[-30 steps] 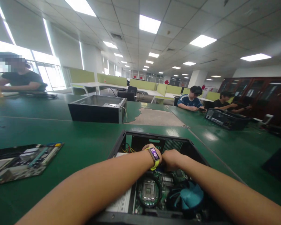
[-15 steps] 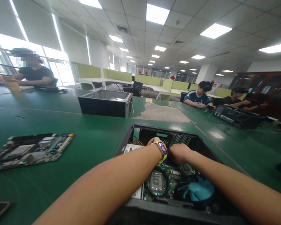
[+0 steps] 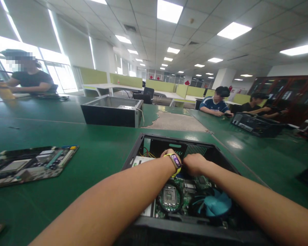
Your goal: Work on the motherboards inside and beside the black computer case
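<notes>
Left hand point(image 3: 168, 152) and right hand point(image 3: 194, 164) are side by side, near each other, down in an open black PC case point(image 3: 176, 227). Right looks curled, knuckles up; left bends down past the wrist. Fingertips hidden on both, so can't tell if either is pinching anything.

Case is around and below the hands, open side up. Perforated panel point(image 3: 197, 149) stands just beyond them, away from the wearer; side walls run away from the wearer. Long axis: can't call it, too foreshortened.

Wearer's side of the hands: round socket area point(image 3: 170, 195) between the forearms, teal fan point(image 3: 217, 204) beside the right forearm, blades up. Left of left hand: pale metal box point(image 3: 141, 161), thin wires point(image 3: 147, 153).

Further out on the green desk point(image 3: 102, 141): loose motherboard point(image 3: 36, 165) well left of the hands, flat, long axis roughly left-right. Second chassis point(image 3: 109, 114) beyond, leftward.
</notes>
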The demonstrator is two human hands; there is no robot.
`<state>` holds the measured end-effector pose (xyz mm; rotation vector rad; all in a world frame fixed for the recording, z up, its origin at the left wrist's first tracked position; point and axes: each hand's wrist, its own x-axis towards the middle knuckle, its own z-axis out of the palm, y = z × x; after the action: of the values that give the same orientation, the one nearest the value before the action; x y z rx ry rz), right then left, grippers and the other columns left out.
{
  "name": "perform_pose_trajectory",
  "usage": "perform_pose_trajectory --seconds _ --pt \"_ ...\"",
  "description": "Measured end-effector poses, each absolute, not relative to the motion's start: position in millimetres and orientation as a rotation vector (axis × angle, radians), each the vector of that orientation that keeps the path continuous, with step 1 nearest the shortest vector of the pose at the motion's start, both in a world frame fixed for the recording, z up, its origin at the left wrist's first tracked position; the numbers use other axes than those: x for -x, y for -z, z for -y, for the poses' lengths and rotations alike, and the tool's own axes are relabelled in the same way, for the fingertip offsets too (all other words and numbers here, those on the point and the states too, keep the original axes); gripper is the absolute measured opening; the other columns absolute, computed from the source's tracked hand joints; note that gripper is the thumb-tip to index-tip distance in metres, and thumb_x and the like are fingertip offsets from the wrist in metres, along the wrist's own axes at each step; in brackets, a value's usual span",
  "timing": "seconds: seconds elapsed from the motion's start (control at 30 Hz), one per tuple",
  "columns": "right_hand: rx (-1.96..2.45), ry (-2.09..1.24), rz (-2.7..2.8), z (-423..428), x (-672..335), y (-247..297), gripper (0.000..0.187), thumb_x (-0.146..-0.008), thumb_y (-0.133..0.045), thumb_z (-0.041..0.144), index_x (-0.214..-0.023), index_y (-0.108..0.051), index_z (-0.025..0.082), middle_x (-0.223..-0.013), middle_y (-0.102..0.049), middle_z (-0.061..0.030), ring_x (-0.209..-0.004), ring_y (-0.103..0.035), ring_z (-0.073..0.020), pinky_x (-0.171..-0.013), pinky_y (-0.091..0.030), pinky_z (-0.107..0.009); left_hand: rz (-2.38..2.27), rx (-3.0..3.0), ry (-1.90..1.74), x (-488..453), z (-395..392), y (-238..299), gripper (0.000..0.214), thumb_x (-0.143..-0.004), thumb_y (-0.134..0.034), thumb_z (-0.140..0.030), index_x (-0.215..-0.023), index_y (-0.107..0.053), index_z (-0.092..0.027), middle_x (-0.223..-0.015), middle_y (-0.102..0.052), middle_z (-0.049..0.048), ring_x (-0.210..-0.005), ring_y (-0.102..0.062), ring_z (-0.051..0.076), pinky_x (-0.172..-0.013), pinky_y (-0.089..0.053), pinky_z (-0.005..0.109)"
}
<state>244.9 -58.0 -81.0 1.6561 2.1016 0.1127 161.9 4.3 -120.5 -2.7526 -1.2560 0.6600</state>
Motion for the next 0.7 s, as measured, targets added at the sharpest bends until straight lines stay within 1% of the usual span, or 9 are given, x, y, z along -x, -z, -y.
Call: perform_pose_trajectory --seconds 0.17,0.33,0.53,0.7 --pt "-1.648 -0.113 -2.106 59 -244 82 0.03 -0.071 -0.056 0.022 -0.095 -0.071 0.011 -0.095 -0.069 -0.0201 -0.091 -0.066 -0.0317 -0.071 -0.051 -0.037 1.243 2.75 -0.68 -161 -3 120 0.032 -0.056 -0.076 -0.018 -0.087 -0.075 -0.025 -0.097 -0.071 0.011 -0.084 -0.063 0.038 -0.068 -0.052 0.055" --pt "-1.645 -0.112 -2.113 60 -244 81 0.031 -0.069 -0.057 0.024 -0.094 -0.071 0.012 -0.095 -0.07 -0.0184 -0.089 -0.066 -0.0328 -0.069 -0.052 -0.038 1.223 2.749 -0.697 -160 -4 123 0.038 -0.052 -0.077 -0.021 -0.089 -0.075 -0.026 -0.098 -0.071 0.0104 -0.085 -0.063 0.038 -0.068 -0.053 0.054" --pt "-1.656 -0.103 -2.1 60 -243 79 0.031 -0.067 -0.06 0.026 -0.093 -0.071 0.012 -0.094 -0.07 -0.0175 -0.089 -0.066 -0.0322 -0.069 -0.052 -0.037 1.211 2.753 -0.66 -158 3 115 0.035 -0.057 -0.075 -0.021 -0.091 -0.074 -0.026 -0.099 -0.071 0.0101 -0.084 -0.064 0.034 -0.07 -0.053 0.053" --pt "-1.663 -0.086 -2.082 59 -244 76 0.039 -0.064 -0.064 0.037 -0.094 -0.071 0.013 -0.096 -0.07 -0.0176 -0.089 -0.066 -0.0325 -0.069 -0.052 -0.037 1.204 2.766 -0.591 -156 6 107 0.033 -0.057 -0.076 -0.024 -0.09 -0.074 -0.026 -0.094 -0.071 0.0099 -0.084 -0.064 0.034 -0.07 -0.054 0.052"
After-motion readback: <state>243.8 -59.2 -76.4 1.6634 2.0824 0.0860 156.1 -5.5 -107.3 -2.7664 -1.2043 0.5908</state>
